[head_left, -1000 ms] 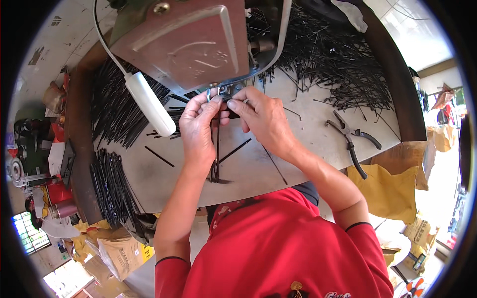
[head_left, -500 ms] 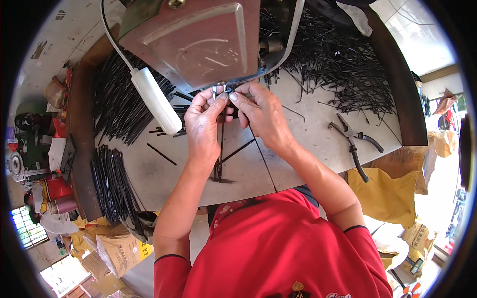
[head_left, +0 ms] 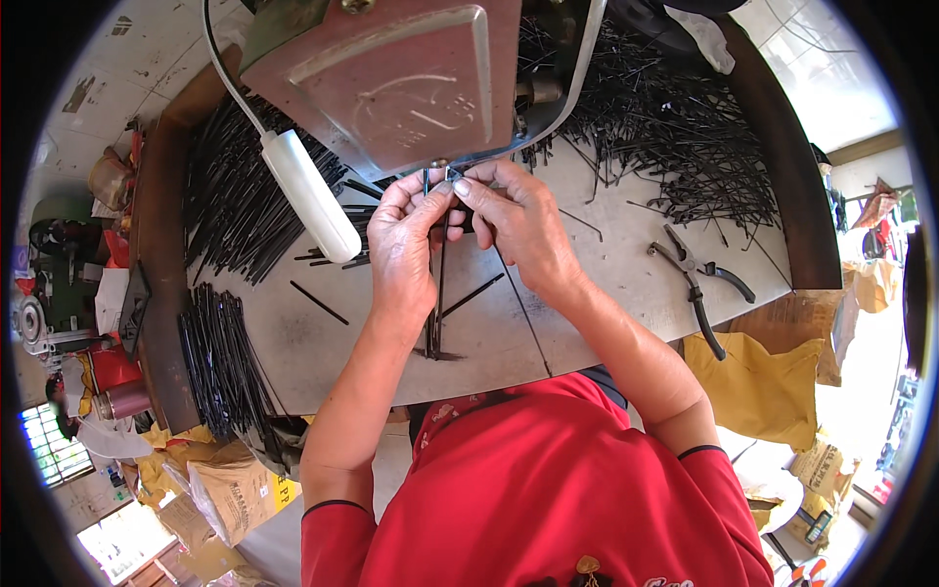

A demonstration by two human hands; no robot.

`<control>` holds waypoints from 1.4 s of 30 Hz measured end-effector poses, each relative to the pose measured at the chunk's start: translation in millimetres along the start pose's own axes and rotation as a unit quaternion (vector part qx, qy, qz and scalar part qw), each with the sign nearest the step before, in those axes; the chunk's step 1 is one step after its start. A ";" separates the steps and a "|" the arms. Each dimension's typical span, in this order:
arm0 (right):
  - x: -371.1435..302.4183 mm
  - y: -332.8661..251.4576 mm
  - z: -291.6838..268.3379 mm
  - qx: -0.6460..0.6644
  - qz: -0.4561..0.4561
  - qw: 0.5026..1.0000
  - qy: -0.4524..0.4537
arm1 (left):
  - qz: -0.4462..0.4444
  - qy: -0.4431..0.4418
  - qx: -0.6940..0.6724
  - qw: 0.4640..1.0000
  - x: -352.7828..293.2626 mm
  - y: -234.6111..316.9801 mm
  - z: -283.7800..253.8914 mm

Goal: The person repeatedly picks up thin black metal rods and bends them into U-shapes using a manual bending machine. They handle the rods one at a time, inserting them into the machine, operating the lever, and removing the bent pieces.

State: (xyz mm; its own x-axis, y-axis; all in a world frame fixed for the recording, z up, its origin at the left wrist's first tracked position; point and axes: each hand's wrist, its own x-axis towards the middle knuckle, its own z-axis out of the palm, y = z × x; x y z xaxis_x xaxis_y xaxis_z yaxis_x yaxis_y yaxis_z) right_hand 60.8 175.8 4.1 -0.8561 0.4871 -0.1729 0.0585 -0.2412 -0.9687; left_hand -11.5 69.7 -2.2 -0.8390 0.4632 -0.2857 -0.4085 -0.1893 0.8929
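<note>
We've got the thin black metal rod (head_left: pixel 436 284) standing lengthwise away from us, its top end pinched between left hand (head_left: pixel 406 245) and right hand (head_left: pixel 518 220), fingertips clamped together just under the reddish-brown machine housing (head_left: pixel 391 78).

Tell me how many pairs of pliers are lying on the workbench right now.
1. A single pair of pliers lies on the grey bench top, off to the right of the right hand, near the scattered black rods. The rod piles could hide others.
</note>
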 end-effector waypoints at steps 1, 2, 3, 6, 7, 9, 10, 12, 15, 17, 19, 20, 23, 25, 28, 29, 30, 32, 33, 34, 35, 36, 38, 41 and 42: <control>0.1 -0.3 -0.8 0.004 0.000 1.000 -0.003 | 0.003 -0.002 0.001 1.000 0.2 -0.4 -0.8; 0.4 -0.3 -1.6 0.009 0.001 1.000 -0.006 | 0.003 0.000 -0.002 1.000 -0.1 -0.3 0.0; 0.5 -0.5 -2.1 0.013 0.002 1.000 -0.009 | 0.004 0.002 -0.006 1.000 -0.9 0.2 1.2; 1.4 0.2 -3.0 0.023 0.000 1.000 -0.018 | 0.006 0.005 -0.002 1.000 -0.4 0.2 0.3; 3.1 2.5 -3.6 0.024 -0.002 0.999 -0.021 | 0.006 0.005 0.001 1.000 0.1 0.2 -0.4; 7.6 2.9 -6.8 0.030 0.015 0.999 -0.038 | 0.003 0.005 0.010 1.000 -0.5 3.6 1.4; 11.1 0.8 -11.2 0.036 0.034 0.997 -0.053 | 0.001 0.004 0.014 1.000 -0.5 4.9 2.2; 13.7 -1.5 -14.8 0.022 0.051 0.996 -0.069 | -0.016 -0.006 0.023 1.000 4.1 6.4 -0.4; 15.0 -7.2 -14.2 -0.028 0.045 0.996 -0.076 | -0.017 -0.022 0.033 0.999 4.8 7.8 -2.6; 4.4 -8.6 -12.9 -0.046 0.055 0.995 -0.076 | -0.001 -0.027 0.037 0.999 -3.0 1.1 -8.0; -8.4 -8.3 -16.9 -0.082 0.073 0.992 -0.068 | -0.018 -0.016 0.037 0.999 -11.6 -6.7 -12.9; -16.1 -2.5 -17.4 -0.055 0.061 0.995 -0.062 | -0.008 -0.019 0.021 1.000 -18.2 -7.5 -8.3; -21.6 1.9 -16.5 -0.002 0.051 0.997 -0.063 | 0.004 -0.043 0.024 0.999 -22.4 -7.9 -6.9; -20.1 3.0 -17.9 0.018 0.065 0.996 -0.064 | 0.004 -0.059 0.036 0.998 -19.2 -7.4 -7.6; -20.0 3.6 -19.4 0.039 0.068 0.995 -0.066 | 0.000 -0.070 0.037 0.997 -15.4 -7.4 -8.1; -20.8 3.8 -19.1 0.038 0.068 0.995 -0.065 | 0.000 -0.077 0.032 0.997 -14.1 -8.1 -7.4; -21.6 3.3 -18.8 0.037 0.068 0.995 -0.064 | -0.001 -0.084 0.027 0.996 -13.2 -8.9 -6.8; -21.9 2.0 -19.2 0.025 0.065 0.995 -0.067 | 0.008 -0.095 0.018 0.995 -12.0 -8.1 -5.2; -21.3 1.1 -20.3 0.013 0.063 0.995 -0.070 | 0.012 -0.100 0.013 0.995 -11.8 -7.4 -4.1; -20.5 0.0 -21.2 0.002 0.060 0.995 -0.073 | 0.017 -0.096 0.013 0.995 -12.3 -7.4 -3.4; -19.2 -1.3 -22.1 -0.005 0.058 0.995 -0.078 | 0.021 -0.091 0.014 0.996 -13.1 -7.9 -2.8; -17.6 -3.1 -22.9 -0.013 0.055 0.995 -0.083 | 0.026 -0.086 0.014 0.996 -13.3 -8.1 -2.3; -13.6 -6.9 -23.4 -0.018 0.057 0.994 -0.091 | 0.044 -0.078 0.020 0.996 -12.7 -5.4 -0.5; -6.2 -8.9 -21.9 -0.004 0.070 0.993 -0.097 | 0.057 -0.058 0.015 0.997 -9.7 -5.3 2.3; -3.9 -6.6 -21.6 0.005 0.075 0.992 -0.100 | 0.060 -0.051 0.012 0.997 -8.3 -5.2 3.6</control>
State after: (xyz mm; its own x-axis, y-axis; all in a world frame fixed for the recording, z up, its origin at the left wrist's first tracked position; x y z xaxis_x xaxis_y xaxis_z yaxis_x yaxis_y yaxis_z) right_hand 74.8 193.6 7.3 -0.9225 0.2696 -0.2762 0.1894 -0.3075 -0.9325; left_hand -1.1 70.0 -3.2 -0.8396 0.5245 -0.1412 -0.2988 -0.2289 0.9265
